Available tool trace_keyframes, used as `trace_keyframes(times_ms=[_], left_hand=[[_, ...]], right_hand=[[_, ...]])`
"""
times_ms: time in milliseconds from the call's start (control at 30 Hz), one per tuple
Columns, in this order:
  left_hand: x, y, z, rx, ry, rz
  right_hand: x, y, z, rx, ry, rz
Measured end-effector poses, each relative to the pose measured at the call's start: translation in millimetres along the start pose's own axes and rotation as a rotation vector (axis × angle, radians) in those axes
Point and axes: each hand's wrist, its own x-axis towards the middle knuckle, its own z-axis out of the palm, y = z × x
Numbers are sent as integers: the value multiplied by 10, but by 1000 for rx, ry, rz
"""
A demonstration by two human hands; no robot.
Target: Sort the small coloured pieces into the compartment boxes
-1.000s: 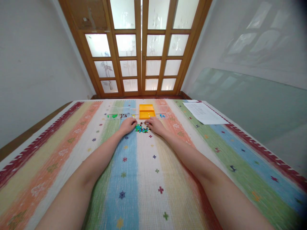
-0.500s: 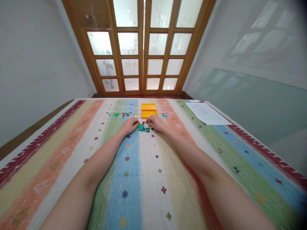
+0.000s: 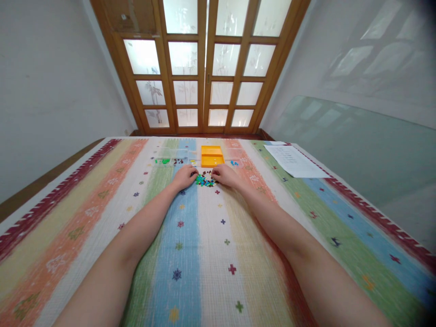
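A small pile of mixed coloured pieces [image 3: 205, 180], green, blue, dark red and pale, lies on the striped tablecloth [image 3: 211, 236]. My left hand [image 3: 185, 176] rests at the pile's left edge with its fingers curled together; whether a piece is between them is too small to see. At the right edge of the pile is my right hand [image 3: 225, 174], fingers bent in a pinch, their contents hidden. Just behind the pile stands an open yellow box [image 3: 213, 161], with a small speck in its near half.
Clear plastic boxes flank the yellow one: the left box [image 3: 170, 156] holds green, dark red and yellow pieces in separate compartments, and the right box [image 3: 235, 156] holds blue ones. A printed sheet [image 3: 294, 161] lies at the right. Beyond the table are wooden glass doors [image 3: 204, 81].
My right hand has shifted slightly to the right, away from the middle of the pile. My left hand stays almost in place. The view has tilted a little.
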Motion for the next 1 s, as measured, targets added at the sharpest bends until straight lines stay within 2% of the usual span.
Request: trace_keyframes(times_ms=[167, 467, 767, 1000], left_hand=[[-4, 6, 0, -7, -2, -16], [-7, -13, 26, 6, 12, 0], [-11, -7, 21, 14, 12, 5], [-7, -11, 28, 29, 12, 14]], right_hand=[[57, -161, 44, -94, 29, 136], [150, -163, 51, -110, 54, 178], [123, -231, 88, -117, 35, 122], [86, -351, -4, -174, -65, 100]])
